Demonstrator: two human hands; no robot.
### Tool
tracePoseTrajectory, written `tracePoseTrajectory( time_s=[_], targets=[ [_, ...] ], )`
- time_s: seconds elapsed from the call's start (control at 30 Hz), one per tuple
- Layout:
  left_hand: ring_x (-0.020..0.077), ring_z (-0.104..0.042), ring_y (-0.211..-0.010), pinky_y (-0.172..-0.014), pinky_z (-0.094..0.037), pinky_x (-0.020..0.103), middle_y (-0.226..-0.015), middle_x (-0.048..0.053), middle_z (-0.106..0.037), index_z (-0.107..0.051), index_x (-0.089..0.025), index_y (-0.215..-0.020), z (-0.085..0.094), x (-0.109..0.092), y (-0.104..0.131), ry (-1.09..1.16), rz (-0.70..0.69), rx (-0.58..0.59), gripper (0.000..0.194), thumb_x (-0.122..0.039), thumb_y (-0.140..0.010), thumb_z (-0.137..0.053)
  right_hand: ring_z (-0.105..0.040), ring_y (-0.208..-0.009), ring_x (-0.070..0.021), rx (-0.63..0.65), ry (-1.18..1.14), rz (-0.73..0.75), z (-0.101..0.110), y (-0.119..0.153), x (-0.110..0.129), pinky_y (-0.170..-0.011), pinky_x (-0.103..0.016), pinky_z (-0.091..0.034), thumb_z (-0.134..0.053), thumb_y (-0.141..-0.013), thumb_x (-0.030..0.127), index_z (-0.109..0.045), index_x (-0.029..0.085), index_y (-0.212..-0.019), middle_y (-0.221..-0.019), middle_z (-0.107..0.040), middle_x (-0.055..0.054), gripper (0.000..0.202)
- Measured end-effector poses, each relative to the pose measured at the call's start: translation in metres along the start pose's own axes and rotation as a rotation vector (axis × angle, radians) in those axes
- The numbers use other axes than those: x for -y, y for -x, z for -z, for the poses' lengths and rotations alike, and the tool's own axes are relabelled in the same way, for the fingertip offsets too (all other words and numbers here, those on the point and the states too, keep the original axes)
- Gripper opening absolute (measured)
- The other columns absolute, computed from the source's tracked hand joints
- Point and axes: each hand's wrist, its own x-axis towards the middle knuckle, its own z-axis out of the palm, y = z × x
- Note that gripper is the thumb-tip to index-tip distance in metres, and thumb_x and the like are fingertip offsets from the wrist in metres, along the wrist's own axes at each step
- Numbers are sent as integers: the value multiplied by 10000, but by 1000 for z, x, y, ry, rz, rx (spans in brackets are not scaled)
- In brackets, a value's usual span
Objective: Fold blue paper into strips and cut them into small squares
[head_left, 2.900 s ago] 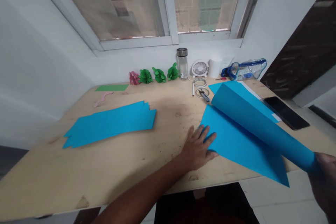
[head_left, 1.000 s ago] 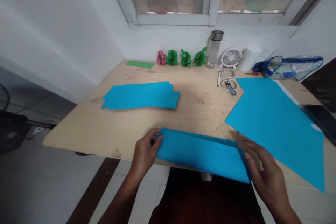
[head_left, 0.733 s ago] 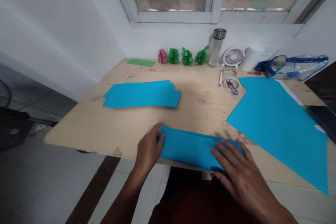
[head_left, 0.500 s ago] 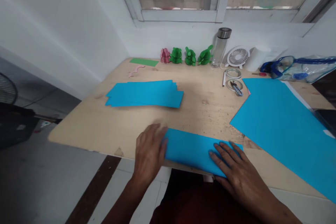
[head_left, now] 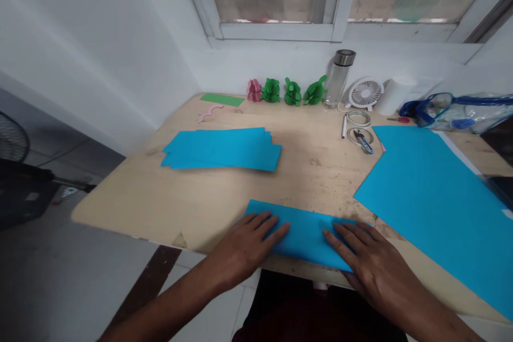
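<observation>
A folded-looking strip of blue paper (head_left: 306,232) lies along the near edge of the wooden table. My left hand (head_left: 250,240) rests on its left end, palm down with the fingers stretched out. On the right end lies my right hand (head_left: 366,251), also flat and with fingers apart. Farther back to the left sits a loose stack of blue paper strips (head_left: 222,149), touched by neither hand. A large blue paper sheet (head_left: 436,197) spreads over the right side of the table.
Along the wall stand green paper figures (head_left: 292,92), a pink paper figure (head_left: 254,90), a glass bottle (head_left: 336,83) and a small white fan (head_left: 365,93). Tape rolls (head_left: 358,118), a pen (head_left: 344,126) and blue-grey snips (head_left: 364,142) lie near the large sheet. A clear pouch (head_left: 476,109) is at right.
My left hand has moved right and come down flat on the strip's left end. My right hand stays on the right end. The view has tilted slightly.
</observation>
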Motion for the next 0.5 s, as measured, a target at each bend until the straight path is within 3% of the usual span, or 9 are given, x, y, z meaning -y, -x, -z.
tracePoseTrajectory(
  time_s=[0.07,0.13,0.23,0.37,0.43,0.5],
  targets=[
    [301,-552,-1183,-913,-476,481,-1276,108,-601,-379,-256,-1418,4,1,3,-53,-32,-14,508,-114,-932,-338,-607,-1107,-289,-13,-2,7,1,1,1,-904,-484,-489,-470,-856,121,-460,214,-1393,-1265,-629,-98,545],
    [262,-615,-1072,-866,-502,435,-1165,86,-658,-412,-270,-1398,13,5,-1,-79,-43,-50,550,-53,-909,-285,-635,-1050,-264,-29,-18,4,8,-2,-2,-868,-447,-511,-440,-846,73,-461,224,-1392,-1211,-661,-83,567],
    [225,-656,-920,-811,-533,410,-1023,69,-693,-501,-266,-1328,42,16,-19,-105,-26,-186,480,-93,-936,-285,-660,-967,-263,-86,13,1,38,-17,-18,-807,-449,-531,-396,-866,61,-452,209,-1400,-1147,-686,-95,557],
    [268,-618,-1060,-892,-509,485,-1133,106,-663,-537,-231,-1293,79,26,-49,-180,30,-401,386,-170,-962,-348,-638,-1038,-288,-232,158,-39,80,-33,-48,-857,-492,-504,-369,-919,100,-437,180,-1408,-1175,-669,-131,500],
    [287,-588,-1123,-933,-481,512,-1188,126,-641,-526,-216,-1308,76,24,-58,-170,62,-433,393,-162,-959,-354,-590,-1136,-299,-267,189,-70,78,-33,-59,-931,-519,-461,-377,-939,133,-418,174,-1419,-1245,-633,-137,483],
    [300,-581,-1133,-939,-469,521,-1209,146,-631,-520,-193,-1318,58,19,-63,-133,76,-364,396,-169,-952,-370,-533,-1214,-312,-222,200,-87,54,-26,-67,-975,-538,-422,-392,-950,165,-427,154,-1410,-1294,-600,-149,462]
  ],
)
